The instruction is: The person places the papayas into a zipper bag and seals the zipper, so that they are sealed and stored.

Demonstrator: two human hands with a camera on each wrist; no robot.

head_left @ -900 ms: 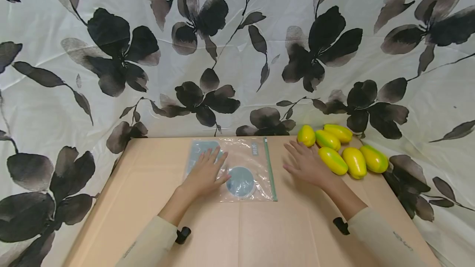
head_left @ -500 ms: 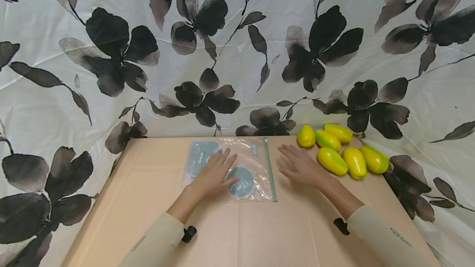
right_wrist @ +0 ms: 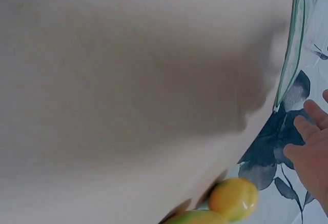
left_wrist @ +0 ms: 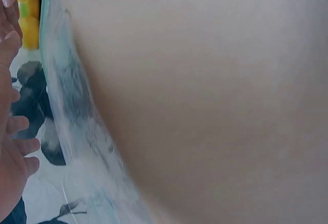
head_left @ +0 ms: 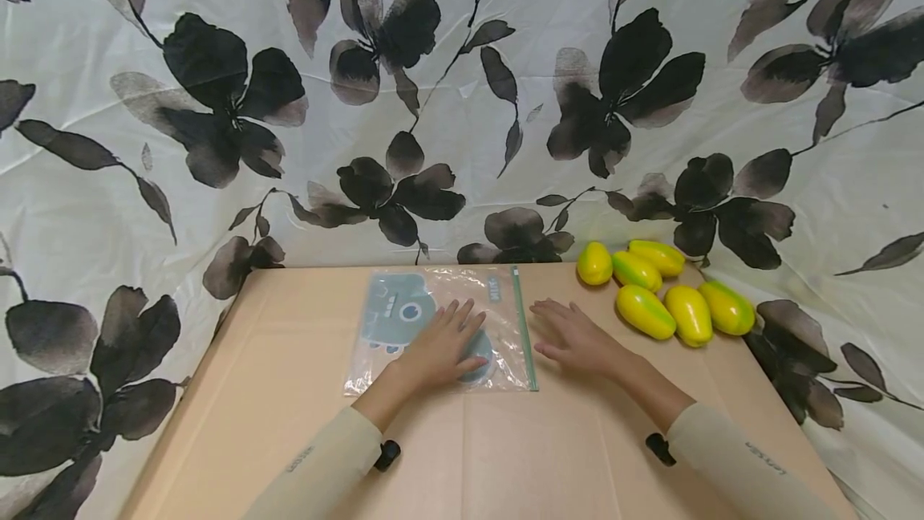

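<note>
A clear zip bag (head_left: pixel 393 307) printed with a pale blue cartoon figure lies flat near the table's far edge, its green zip strip (head_left: pixel 525 335) on the right. Over its printed middle is my left hand (head_left: pixel 439 347), fingers spread and fairly straight; contact with the plastic cannot be told. Just right of the zip strip, my right hand (head_left: pixel 583 339) extends over the table with straight fingers and holds nothing. In the left wrist view the bag (left_wrist: pixel 77 106) appears edge-on beside my left hand (left_wrist: pixel 13 167). The right wrist view catches my right hand (right_wrist: pixel 312 157) at its border.
Several yellow-green mangoes (head_left: pixel 646 313) are grouped at the table's far right corner, beyond the right hand. Cardboard-coloured sheeting (head_left: pixel 534 456) covers the table. A white cloth with dark flowers (head_left: pixel 505 127) hangs behind and around it.
My left hand has slid rightward over the bag, uncovering more of the print at left. The right hand has drawn left and slightly nearer, away from the mangoes. The bag looks still.
</note>
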